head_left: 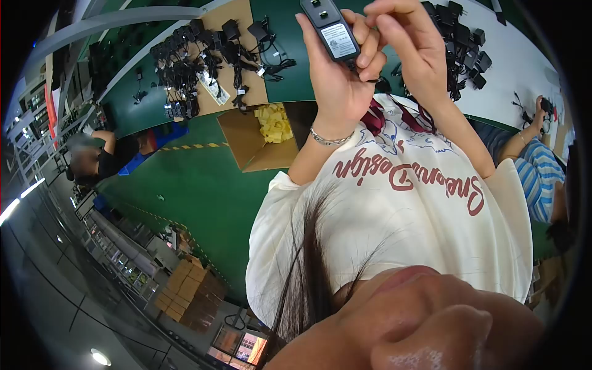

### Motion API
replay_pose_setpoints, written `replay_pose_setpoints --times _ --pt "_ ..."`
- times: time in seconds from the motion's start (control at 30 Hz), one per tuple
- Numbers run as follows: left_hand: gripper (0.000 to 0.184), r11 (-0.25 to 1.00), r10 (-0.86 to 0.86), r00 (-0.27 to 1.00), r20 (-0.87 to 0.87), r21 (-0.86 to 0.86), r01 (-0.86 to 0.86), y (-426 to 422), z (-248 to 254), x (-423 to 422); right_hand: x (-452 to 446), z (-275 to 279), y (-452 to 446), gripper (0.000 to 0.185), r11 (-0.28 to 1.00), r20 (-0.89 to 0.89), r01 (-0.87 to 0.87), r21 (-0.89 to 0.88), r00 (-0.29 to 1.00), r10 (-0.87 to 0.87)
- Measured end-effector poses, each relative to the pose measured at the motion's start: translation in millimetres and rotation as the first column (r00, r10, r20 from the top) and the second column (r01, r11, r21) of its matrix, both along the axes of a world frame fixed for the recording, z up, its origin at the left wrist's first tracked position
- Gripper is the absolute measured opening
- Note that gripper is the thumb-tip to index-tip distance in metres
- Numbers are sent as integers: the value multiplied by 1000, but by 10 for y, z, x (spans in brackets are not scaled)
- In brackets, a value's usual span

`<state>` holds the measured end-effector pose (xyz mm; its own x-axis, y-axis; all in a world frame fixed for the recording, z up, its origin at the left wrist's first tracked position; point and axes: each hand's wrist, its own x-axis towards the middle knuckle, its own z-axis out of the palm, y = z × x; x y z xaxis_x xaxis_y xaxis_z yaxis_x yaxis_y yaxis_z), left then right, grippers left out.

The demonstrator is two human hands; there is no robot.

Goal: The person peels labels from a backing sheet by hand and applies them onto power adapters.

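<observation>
My left hand (342, 86), with a bracelet at its wrist, is closed around a black power adapter (325, 21). Its thumb lies along one side of the adapter and its bent fingers along the other. A white printed label (339, 40) faces up, and metal plug prongs show near the adapter's top end. The cable leaves the lower end and passes behind the fingers. My right hand (419, 49) is raised just right of the adapter, fingers bent and apart; nothing shows in it. I cannot tell whether its fingertips touch my left fingers.
Several black adapters with cables (191, 61) lie on green mat and cardboard at left. Another adapter pile (462, 49) lies at right. Below the table edge stands an open cardboard box (246, 142) holding yellow pieces (273, 123). Co-workers sit at both sides; one hand (542, 108) is at far right.
</observation>
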<state>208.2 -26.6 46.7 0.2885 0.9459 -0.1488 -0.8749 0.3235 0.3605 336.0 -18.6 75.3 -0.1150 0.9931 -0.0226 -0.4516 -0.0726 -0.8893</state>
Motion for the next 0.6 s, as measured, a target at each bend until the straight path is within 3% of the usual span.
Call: replay_pose_setpoints --times 0.07,0.13,0.2,0.23,0.3,0.37,0.5,0.6 --pt "55 995 -43 996 82 -87 50 14 137 23 40 -36 7 11 1000 -148 -21 12 989 22" --pt "53 982 -51 993 106 -173 69 1 96 46 96 21 30 23 983 248 -92 161 967 50" --pt "52 957 -52 994 94 -278 77 5 29 78 153 2 23 30 967 435 -134 217 900 28" --pt "52 956 -62 994 95 -281 86 -4 31 100 201 -28 15 31 927 489 -145 346 871 -46" --pt "52 968 -107 993 40 -225 113 6 54 144 285 -97 -28 27 897 450 -121 424 888 -93" --pt "51 970 -139 990 20 -200 141 31 41 215 345 -148 -94 23 924 359 -78 373 931 -66" --pt "53 981 -166 979 123 -80 176 102 -31 375 473 -227 -197 16 964 187 22 267 980 -74" --pt "46 952 -279 927 252 -51 301 72 -38 452 548 -431 -143 13 932 16 107 347 993 -120"
